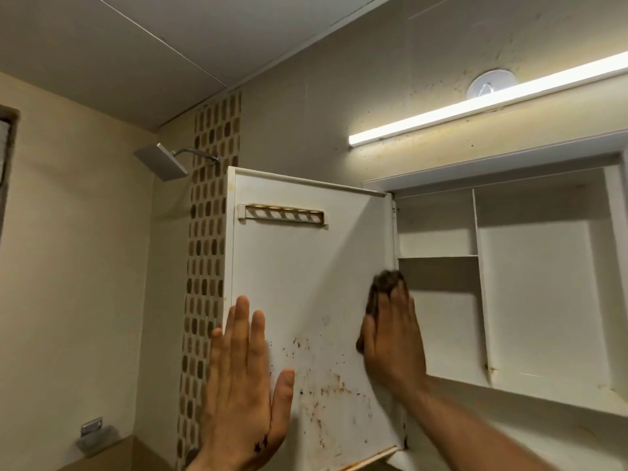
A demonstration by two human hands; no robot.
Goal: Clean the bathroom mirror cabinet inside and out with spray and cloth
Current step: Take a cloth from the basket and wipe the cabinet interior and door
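left hand [244, 379] lay flat on cabinet door [306, 266] inner face, near its left edge, grip open, empty. right hand [394, 338], fingers straight, grip open, pressed dark cloth [384, 283] to door's hinge side.

Head cam: one wide-angle view, tilted up at the wall cabinet.

It sits at the person's head, close in front of the open cabinet door [306, 266], and looks upward. The ceiling [136, 62] fills the top, with the light strip [475, 107] upper right and the shower head [161, 161] at left. The door is centre frame, with the cabinet shelves [438, 256] to its right. The left hand [244, 385] and right hand [394, 334] come up from the bottom edge, near enough to reach the door.
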